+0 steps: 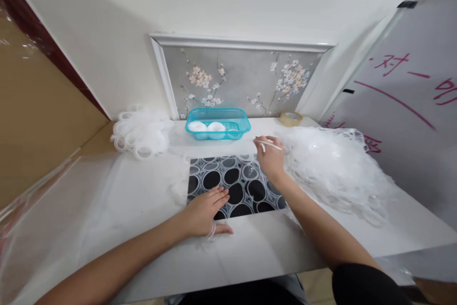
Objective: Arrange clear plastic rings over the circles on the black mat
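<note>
My left hand [207, 210] lies flat on the table, fingers stretched over the edge of a black-and-white patterned mat [235, 183], with a thin clear ring or band near the thumb. Reaching forward, my right hand [270, 155] pinches a thin white strip [271, 144] at the edge of a big heap of clear plastic pieces [335, 167] on the right. A turquoise basket [217, 124] with two white round items stands at the back centre.
A smaller pile of clear plastic rings [141, 131] lies at the back left. A roll of tape [290, 117] sits by the flowered wall panel [239, 79]. Cardboard [35, 114] rises at left, a whiteboard with red writing [403, 95] at right.
</note>
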Demonstrator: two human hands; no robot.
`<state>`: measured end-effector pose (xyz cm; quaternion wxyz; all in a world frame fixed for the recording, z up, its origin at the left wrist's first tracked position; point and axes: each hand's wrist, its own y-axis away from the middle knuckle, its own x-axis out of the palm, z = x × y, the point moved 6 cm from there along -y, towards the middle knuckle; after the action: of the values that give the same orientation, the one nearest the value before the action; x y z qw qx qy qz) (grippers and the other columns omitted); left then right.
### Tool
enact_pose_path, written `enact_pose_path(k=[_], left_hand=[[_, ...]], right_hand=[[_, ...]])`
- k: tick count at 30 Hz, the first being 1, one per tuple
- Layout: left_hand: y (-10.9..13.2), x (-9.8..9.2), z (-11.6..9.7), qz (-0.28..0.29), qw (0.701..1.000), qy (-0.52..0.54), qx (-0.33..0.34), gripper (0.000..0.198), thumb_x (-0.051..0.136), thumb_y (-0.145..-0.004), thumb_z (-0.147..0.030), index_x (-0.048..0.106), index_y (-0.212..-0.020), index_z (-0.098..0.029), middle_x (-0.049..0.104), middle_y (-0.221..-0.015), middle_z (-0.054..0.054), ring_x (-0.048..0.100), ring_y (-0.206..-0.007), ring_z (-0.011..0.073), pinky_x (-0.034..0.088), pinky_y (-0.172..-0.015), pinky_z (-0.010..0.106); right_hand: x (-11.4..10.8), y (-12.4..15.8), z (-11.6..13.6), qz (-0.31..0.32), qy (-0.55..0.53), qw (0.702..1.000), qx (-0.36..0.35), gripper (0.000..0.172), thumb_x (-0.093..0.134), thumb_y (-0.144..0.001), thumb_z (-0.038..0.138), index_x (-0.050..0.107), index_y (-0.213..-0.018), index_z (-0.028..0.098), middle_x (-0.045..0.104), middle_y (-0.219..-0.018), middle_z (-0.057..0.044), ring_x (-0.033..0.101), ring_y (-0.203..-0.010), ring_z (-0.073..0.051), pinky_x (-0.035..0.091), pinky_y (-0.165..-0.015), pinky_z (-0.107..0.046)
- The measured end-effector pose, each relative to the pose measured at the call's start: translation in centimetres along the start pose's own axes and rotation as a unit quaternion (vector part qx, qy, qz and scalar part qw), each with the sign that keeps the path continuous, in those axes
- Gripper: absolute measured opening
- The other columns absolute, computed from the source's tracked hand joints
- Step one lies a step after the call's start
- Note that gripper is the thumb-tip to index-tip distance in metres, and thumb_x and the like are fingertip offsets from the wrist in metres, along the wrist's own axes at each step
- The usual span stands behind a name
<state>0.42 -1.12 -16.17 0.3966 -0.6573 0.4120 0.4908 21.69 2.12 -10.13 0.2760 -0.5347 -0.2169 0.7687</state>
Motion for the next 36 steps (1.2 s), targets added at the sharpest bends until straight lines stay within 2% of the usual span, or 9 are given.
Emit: enact_pose_path(k=[2, 5, 7, 10, 14, 20, 29, 33, 36], left_hand=[[-0.3, -0.8, -0.1, -0.014, 1.000, 0.007, 0.007, 0.077, 0.050, -0.078, -0.071, 0.052, -0.126, -0.011, 0.055, -0.131, 0.017, 0.050, -0.123, 0.0275, 0.036, -0.107, 0.043], [-1.7, -1.5, -0.6, -0.040, 0.999, -0.013, 0.021, 0.069, 0.045, -0.084, -0.066, 0.054, -0.122, -0.009, 0.057, -0.126, 0.018, 0.053, -0.118, 0.0287, 0.039, -0.103, 0.044], [-3.0, -1.0, -1.3, -0.034, 0.998, -0.039, 0.040, 0.069, 0.041, -0.087, -0.065, 0.052, -0.125, -0.009, 0.051, -0.133, 0.019, 0.047, -0.124, 0.0311, 0.037, -0.104, 0.046], [-4.7, 0.6, -2.0, -0.007, 0.996, -0.068, 0.058, 0.075, 0.035, -0.088, -0.066, 0.045, -0.132, -0.006, 0.041, -0.142, 0.019, 0.038, -0.132, 0.0321, 0.031, -0.109, 0.045], [-5.6, 2.1, -2.0, -0.007, 0.995, -0.086, 0.045, 0.076, 0.030, -0.090, -0.065, 0.046, -0.131, -0.002, 0.045, -0.138, 0.020, 0.042, -0.129, 0.0306, 0.032, -0.109, 0.041], [-5.2, 1.9, -2.0, -0.041, 0.993, -0.093, 0.064, 0.068, 0.032, -0.092, -0.061, 0.055, -0.123, -0.005, 0.053, -0.132, 0.016, 0.049, -0.124, 0.0299, 0.038, -0.106, 0.042], [-5.5, 1.9, -1.8, -0.058, 0.994, -0.073, 0.065, 0.063, 0.043, -0.090, -0.059, 0.058, -0.121, -0.006, 0.056, -0.128, 0.017, 0.052, -0.120, 0.0313, 0.040, -0.104, 0.043], [-5.5, 1.9, -1.7, -0.062, 0.995, -0.056, 0.059, 0.060, 0.042, -0.090, -0.058, 0.057, -0.121, -0.008, 0.057, -0.128, 0.017, 0.051, -0.121, 0.0314, 0.041, -0.103, 0.045], [-5.4, 1.9, -1.7, -0.063, 0.995, -0.053, 0.058, 0.059, 0.042, -0.091, -0.057, 0.057, -0.121, -0.009, 0.057, -0.128, 0.016, 0.051, -0.122, 0.0311, 0.040, -0.104, 0.045]], right_hand=[[-0.2, 0.4, -1.2, 0.013, -0.037, 0.999, 0.014, 0.024, 0.045, -0.089, 0.022, 0.069, -0.087, 0.021, 0.071, -0.092, -0.008, 0.055, -0.104, -0.028, 0.037, -0.092, -0.046], [1.1, 3.8, -1.1, 0.128, -0.155, 0.979, -0.013, 0.022, 0.048, -0.088, 0.023, 0.068, -0.080, 0.021, 0.072, -0.086, -0.005, 0.060, -0.097, -0.025, 0.042, -0.089, -0.039], [1.8, 6.1, -1.3, 0.162, -0.230, 0.959, 0.025, 0.021, 0.049, -0.088, 0.026, 0.067, -0.079, 0.020, 0.071, -0.084, -0.004, 0.063, -0.088, -0.022, 0.046, -0.082, -0.034], [2.5, 7.6, -2.1, 0.165, -0.292, 0.937, 0.101, 0.022, 0.050, -0.088, 0.032, 0.066, -0.079, 0.019, 0.071, -0.085, -0.005, 0.066, -0.081, -0.020, 0.049, -0.076, -0.030], [2.9, 7.3, -2.5, 0.168, -0.317, 0.926, 0.116, 0.021, 0.052, -0.086, 0.033, 0.066, -0.078, 0.020, 0.071, -0.087, -0.005, 0.066, -0.082, -0.020, 0.049, -0.076, -0.030], [2.9, 7.3, -2.8, 0.166, -0.329, 0.919, 0.138, 0.020, 0.053, -0.085, 0.033, 0.066, -0.079, 0.021, 0.071, -0.086, -0.004, 0.067, -0.081, -0.021, 0.049, -0.076, -0.031], [2.9, 7.2, -2.9, 0.166, -0.330, 0.919, 0.135, 0.019, 0.056, -0.084, 0.034, 0.070, -0.081, 0.020, 0.072, -0.088, -0.005, 0.067, -0.087, -0.022, 0.049, -0.083, -0.035], [2.9, 7.1, -2.2, 0.184, -0.330, 0.923, 0.070, 0.018, 0.057, -0.085, 0.031, 0.071, -0.081, 0.023, 0.074, -0.088, -0.003, 0.065, -0.096, -0.023, 0.040, -0.101, -0.041], [2.9, 7.1, -2.1, 0.179, -0.316, 0.930, 0.055, 0.018, 0.054, -0.086, 0.029, 0.071, -0.081, 0.023, 0.074, -0.088, -0.003, 0.065, -0.096, -0.022, 0.041, -0.099, -0.040]])
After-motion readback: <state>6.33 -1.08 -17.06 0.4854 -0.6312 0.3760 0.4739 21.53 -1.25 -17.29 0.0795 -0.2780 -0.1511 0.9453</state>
